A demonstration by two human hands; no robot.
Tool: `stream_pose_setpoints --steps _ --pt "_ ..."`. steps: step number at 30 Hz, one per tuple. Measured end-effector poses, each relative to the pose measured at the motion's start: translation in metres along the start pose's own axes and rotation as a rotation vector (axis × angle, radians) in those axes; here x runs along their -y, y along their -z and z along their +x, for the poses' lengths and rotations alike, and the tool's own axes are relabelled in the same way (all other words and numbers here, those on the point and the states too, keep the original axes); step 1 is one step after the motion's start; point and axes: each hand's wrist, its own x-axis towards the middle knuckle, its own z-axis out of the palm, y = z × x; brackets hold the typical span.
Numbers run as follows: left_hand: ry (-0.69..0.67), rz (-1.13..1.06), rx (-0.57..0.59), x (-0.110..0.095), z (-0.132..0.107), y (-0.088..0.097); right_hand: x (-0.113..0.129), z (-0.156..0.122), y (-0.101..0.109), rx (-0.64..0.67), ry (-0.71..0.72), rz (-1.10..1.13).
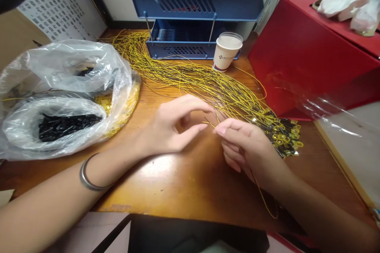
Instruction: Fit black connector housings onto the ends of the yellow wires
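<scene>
My right hand (246,142) pinches a thin yellow and black cord (265,201) between thumb and forefinger. Its short ends stick out leftward from the fingertips, and a length hangs below the palm in a loop over the table. Just left of those ends, my left hand (178,126) holds its thumb and forefinger apart in a curve, with nothing visibly gripped. Its other fingers are partly hidden. Behind both hands lies a long bundle of yellow and black cords (190,74), ending at the right in a heap of small yellow and black pieces (283,136).
On the left, clear plastic bags (118,63) hold black pieces (65,126) and yellow pieces (130,102). A blue tray rack (196,4) and a paper cup (226,52) stand at the back. A red box (308,63) with tissues (350,2) bounds the right side.
</scene>
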Motion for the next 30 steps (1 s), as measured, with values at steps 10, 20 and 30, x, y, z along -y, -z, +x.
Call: stream_pose_setpoints --steps 10,20,30 --pt "-0.303 0.249 0.043 0.005 -0.001 0.005 0.006 0.000 -0.002 0.025 -0.131 0.114" --pt "-0.163 0.065 0.087 0.001 0.002 0.004 0.004 0.001 -0.002 -0.021 -0.025 0.004" --pt "0.231 -0.109 0.155 -0.008 0.000 -0.004 0.003 -0.001 -0.001 -0.285 0.442 -0.688"
